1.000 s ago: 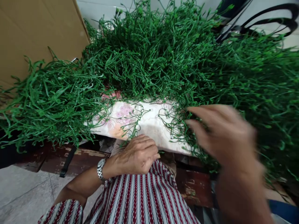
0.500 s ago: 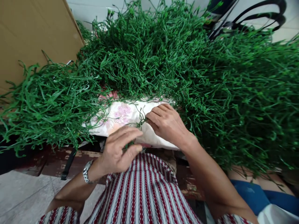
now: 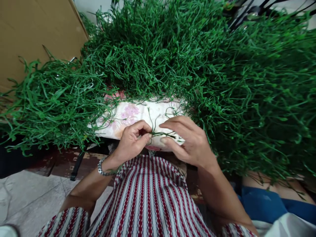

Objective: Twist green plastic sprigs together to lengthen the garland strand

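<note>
My left hand (image 3: pixel 134 138) pinches a few thin green stems (image 3: pixel 161 134) between thumb and forefinger, over a white flowered cloth (image 3: pixel 138 113). The stems stick out to the right, and a couple of thin ends point up. Just right of them, my right hand (image 3: pixel 191 140) has its thumb and fingers apart around the free ends, without a visible grip. A big heap of the same green stems (image 3: pixel 158 56) with small buds lies behind the cloth and runs far to the right. A smaller pile of green, flatter-looking strands (image 3: pixel 59 102) lies at the left.
A cardboard sheet (image 3: pixel 39 39) stands at the back left. Below the cloth runs a worn dark red wooden edge (image 3: pixel 61 161) with a black strap (image 3: pixel 77 166) hanging from it. Another person's blue-clad leg (image 3: pixel 261 200) is at the lower right.
My left hand has closed on the stems, which my right hand was holding before. My right hand has opened and shifted right and slightly down.
</note>
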A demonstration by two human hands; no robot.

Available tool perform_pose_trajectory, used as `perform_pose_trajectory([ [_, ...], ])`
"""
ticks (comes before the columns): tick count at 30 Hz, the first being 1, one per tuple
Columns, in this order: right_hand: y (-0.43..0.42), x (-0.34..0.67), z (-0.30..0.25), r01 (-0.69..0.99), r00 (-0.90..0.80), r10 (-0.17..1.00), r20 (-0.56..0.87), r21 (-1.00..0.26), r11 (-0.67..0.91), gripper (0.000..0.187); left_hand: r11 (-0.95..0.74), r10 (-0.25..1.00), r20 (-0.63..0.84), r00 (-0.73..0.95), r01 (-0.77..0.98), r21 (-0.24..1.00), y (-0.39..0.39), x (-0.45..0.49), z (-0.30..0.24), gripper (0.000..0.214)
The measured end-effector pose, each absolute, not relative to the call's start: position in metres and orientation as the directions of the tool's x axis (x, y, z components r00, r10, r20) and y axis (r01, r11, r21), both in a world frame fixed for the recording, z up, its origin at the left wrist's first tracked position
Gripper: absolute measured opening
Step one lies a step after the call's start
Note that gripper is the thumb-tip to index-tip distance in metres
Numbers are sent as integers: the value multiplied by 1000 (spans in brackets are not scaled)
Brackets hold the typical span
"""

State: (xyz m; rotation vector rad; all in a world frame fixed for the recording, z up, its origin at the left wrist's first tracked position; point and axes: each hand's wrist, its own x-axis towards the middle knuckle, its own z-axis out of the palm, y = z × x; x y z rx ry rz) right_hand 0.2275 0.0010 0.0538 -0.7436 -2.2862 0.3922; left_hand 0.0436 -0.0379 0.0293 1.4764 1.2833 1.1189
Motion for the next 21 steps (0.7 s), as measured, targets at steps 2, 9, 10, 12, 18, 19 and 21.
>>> perform_pose_trajectory([
  [2,2,231,61,308,-569,615,547,-552,775,22,-93,994,79,70,225,970,-39,44,30,8],
  [9,13,227,51,221,-799,482,360,-570,791,27,-60,994,42,97,187,981,-41,48,25,10],
  [10,13,227,47,202,-791,489,367,-598,776,26,-53,994,35,102,181,982,-42,48,24,9],
  [12,14,229,41,167,-769,521,371,-669,724,22,-77,991,55,119,187,979,-42,49,23,7],
  [18,12,237,33,187,-776,602,187,-844,503,16,-170,973,117,201,276,946,-44,51,24,10],
  [19,11,237,33,202,-782,600,170,-841,502,16,-168,972,110,207,291,942,-44,51,24,10],
  [21,8,238,33,247,-785,597,166,-799,548,16,-161,974,99,205,312,936,-45,52,22,11],
])
